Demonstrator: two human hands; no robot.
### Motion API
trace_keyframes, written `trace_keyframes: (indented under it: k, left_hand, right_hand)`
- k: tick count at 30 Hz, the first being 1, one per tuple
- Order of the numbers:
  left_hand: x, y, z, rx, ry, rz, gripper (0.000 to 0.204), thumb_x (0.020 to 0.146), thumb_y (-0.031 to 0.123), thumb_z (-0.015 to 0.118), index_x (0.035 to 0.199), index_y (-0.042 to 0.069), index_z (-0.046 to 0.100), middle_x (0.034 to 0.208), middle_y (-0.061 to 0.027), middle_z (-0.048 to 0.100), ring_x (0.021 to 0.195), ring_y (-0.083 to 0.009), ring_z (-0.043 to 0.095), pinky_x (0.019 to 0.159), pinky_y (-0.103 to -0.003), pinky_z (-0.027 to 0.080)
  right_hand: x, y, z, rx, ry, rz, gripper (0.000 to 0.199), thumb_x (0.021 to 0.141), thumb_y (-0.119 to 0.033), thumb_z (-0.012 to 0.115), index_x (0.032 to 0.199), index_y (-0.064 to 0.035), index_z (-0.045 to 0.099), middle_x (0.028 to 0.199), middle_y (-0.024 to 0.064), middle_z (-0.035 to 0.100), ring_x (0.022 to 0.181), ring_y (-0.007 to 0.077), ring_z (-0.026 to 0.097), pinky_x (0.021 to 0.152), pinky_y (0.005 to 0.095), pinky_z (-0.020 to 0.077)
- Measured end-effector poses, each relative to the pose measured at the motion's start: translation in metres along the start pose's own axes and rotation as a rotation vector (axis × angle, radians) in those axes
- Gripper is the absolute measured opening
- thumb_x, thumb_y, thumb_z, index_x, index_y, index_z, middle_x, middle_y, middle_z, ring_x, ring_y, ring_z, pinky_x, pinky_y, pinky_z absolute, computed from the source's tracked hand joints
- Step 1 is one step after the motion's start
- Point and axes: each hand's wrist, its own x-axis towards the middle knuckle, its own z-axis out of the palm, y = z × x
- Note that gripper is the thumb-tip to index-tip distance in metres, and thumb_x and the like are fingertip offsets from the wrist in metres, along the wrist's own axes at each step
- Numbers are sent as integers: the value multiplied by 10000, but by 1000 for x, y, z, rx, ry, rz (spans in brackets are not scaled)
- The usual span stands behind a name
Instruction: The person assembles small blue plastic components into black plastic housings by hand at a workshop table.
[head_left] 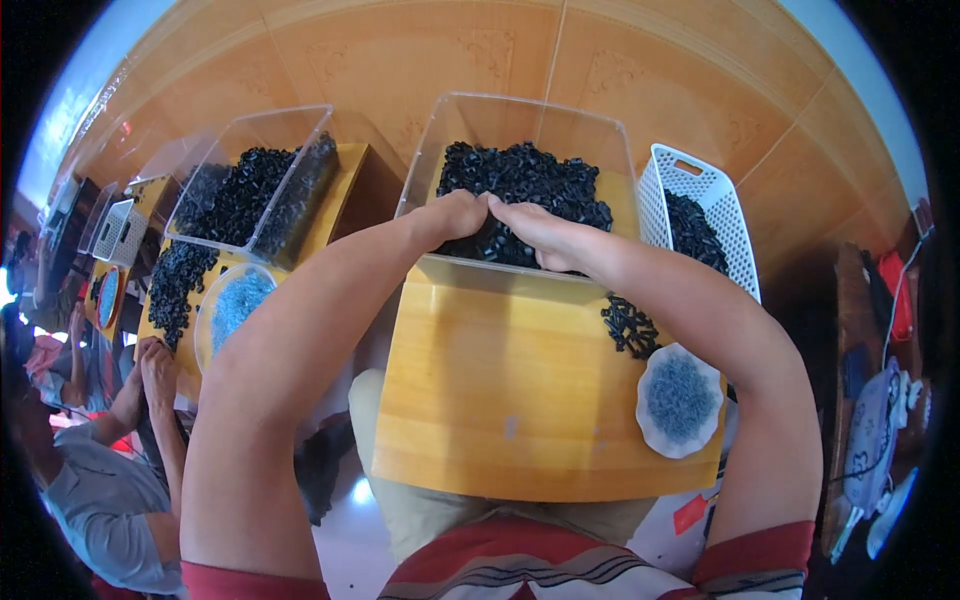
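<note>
Both my arms reach forward over a wooden table into a large clear plastic box of small black tube-shaped pieces. My left hand is bent down inside the near part of the box, its fingers hidden behind its back and wrist. Beside it, my right hand stretches its thumb toward the left hand, and the two meet or nearly meet. The right hand's other fingers point down by the pieces and are mostly hidden. Whether either hand holds any pieces cannot be seen.
A white perforated basket of black pieces stands right of the box. A loose pile and a white bowl of small bluish pieces lie on the table's right side. At left, another person's hands work by a similar box.
</note>
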Motion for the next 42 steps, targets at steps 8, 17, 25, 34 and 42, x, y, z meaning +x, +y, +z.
trace_keyframes:
  k: [8,17,25,34,42]
  left_hand:
    - [10,-1,4,-540,14,-132,656,1022,465,353,1357,-75,514,1414,-254,522,1311,-397,501,1064,-456,395]
    - [5,38,13,-592,465,-128,608,995,449,396,1278,-55,586,1349,-274,557,1274,-418,513,1052,-467,404]
    - [-1,58,17,-854,686,-71,479,968,377,431,1121,7,695,1216,-228,651,1120,-386,606,957,-449,449]
    - [-10,78,15,-1329,764,-15,377,947,292,502,971,-38,682,1050,-157,690,929,-260,638,817,-410,488]
    - [-29,83,11,-1605,861,338,227,946,219,605,799,55,661,758,-2,629,675,-99,573,631,-285,469]
  right_hand:
    - [9,-12,9,173,116,-46,741,997,-601,424,1558,-142,274,1670,118,44,1530,308,-11,1173,596,93]
    - [47,-5,-1,359,383,-367,440,1011,-375,450,1170,3,610,1249,136,603,1151,221,512,977,427,392]
    - [30,-23,15,379,633,-557,395,979,-348,498,962,21,640,997,160,667,933,229,574,847,381,436]
    - [27,-32,14,343,730,-718,433,946,-387,520,848,22,624,876,196,651,852,287,594,791,409,439]
    - [9,-49,26,498,676,-810,273,957,-295,623,949,-27,672,916,20,638,829,99,553,761,272,454]
